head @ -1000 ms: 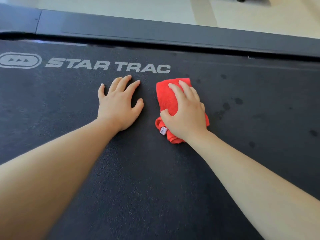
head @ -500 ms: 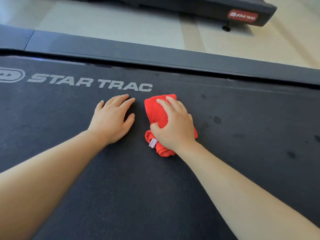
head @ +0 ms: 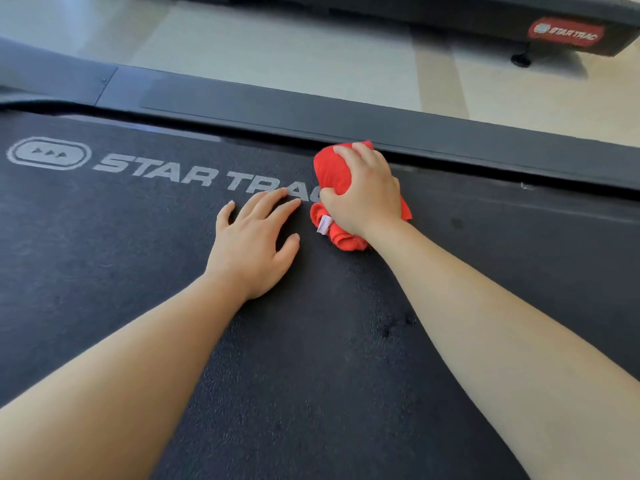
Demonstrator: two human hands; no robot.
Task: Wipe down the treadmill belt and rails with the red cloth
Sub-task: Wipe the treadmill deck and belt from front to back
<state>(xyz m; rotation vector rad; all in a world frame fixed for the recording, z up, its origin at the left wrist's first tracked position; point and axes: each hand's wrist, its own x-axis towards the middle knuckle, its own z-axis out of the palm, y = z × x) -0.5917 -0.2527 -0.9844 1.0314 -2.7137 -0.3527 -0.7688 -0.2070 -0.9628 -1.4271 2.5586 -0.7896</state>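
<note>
While the fingers [head: 349, 156] of the right hand [head: 367, 202] curl down over the bunched red cloth [head: 330, 174] and the thumb presses into its left side, so that the hand grips it, the cloth sits on the treadmill belt [head: 138, 254] at the belt's far edge, with its far tip reaching the inner edge of the side rail [head: 450, 140]. A small white tag [head: 324, 224] sticks out of the cloth's crumpled near end, just below the thumb. Just beside the cloth, the left hand [head: 252, 247] lies palm-down on the belt, its fingers [head: 273, 202] straight and slightly apart, holding nothing. Its fingertips cover part of the grey STAR TRAC lettering [head: 166, 168] printed along the belt's far edge, and the cloth hides the end of the word. Both bare forearms reach in from the near edge. A few dark spots [head: 385, 330] mark the belt between the forearms. Beyond the rail lies a pale floor [head: 277, 46], and a second treadmill [head: 450, 12] with a red badge [head: 566, 32] stands at the top right.
</note>
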